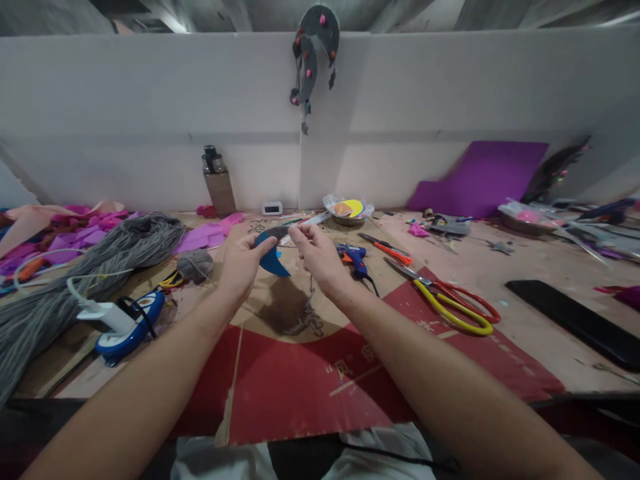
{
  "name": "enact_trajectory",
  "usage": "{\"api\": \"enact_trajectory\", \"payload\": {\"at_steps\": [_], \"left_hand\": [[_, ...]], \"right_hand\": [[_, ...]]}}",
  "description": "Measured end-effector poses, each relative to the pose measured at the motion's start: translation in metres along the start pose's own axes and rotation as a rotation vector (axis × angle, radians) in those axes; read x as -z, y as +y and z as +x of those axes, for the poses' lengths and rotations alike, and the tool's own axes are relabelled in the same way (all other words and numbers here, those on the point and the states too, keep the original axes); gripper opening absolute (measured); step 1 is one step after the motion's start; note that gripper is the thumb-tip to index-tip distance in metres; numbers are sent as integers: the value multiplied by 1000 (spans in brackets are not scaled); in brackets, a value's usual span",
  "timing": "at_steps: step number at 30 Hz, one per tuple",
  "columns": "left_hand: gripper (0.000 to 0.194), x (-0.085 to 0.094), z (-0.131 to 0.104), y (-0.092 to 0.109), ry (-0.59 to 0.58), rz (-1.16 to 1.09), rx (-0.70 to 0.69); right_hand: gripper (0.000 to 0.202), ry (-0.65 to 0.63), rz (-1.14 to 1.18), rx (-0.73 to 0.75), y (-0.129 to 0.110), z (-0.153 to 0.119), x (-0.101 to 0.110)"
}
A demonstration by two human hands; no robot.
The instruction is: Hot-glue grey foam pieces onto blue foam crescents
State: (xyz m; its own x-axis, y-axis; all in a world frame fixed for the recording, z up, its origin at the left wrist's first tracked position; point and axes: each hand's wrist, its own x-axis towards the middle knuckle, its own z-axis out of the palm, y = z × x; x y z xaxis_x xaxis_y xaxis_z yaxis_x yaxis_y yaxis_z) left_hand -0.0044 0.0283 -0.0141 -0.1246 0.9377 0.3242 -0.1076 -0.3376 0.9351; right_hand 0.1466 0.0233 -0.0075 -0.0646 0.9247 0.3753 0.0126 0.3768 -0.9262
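A blue crescent-shaped piece (273,262), partly covered with grey yarn along its upper part, is held above the table. My left hand (244,259) pinches it at its left side, thumb on its front. My right hand (316,252) is closed at the crescent's upper right end, fingertips pressed together on grey yarn. A loose strand of grey yarn (311,303) hangs below my right hand and lies in a small tangle on the brown and red cardboard (300,393).
A blue glue gun (356,259), an orange cutter (393,252) and red-yellow scissors (453,305) lie right of my hands. Left are a grey yarn ball (195,265), a yarn skein (135,257) and a blue power strip (131,330). A black case (573,320) lies far right.
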Motion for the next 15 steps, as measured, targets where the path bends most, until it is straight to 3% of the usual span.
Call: {"api": "enact_trajectory", "payload": {"at_steps": [3, 8, 15], "left_hand": [[28, -4, -5, 3, -56, 47, 23], [33, -7, -7, 12, -193, -165, 286], [26, -4, -2, 8, -98, -217, 298]], "right_hand": [[33, 27, 14, 31, 2, 2, 4], [28, 52, 56, 123, 4, 4, 6], [50, -25, 312, -139, 5, 5, 2]]}}
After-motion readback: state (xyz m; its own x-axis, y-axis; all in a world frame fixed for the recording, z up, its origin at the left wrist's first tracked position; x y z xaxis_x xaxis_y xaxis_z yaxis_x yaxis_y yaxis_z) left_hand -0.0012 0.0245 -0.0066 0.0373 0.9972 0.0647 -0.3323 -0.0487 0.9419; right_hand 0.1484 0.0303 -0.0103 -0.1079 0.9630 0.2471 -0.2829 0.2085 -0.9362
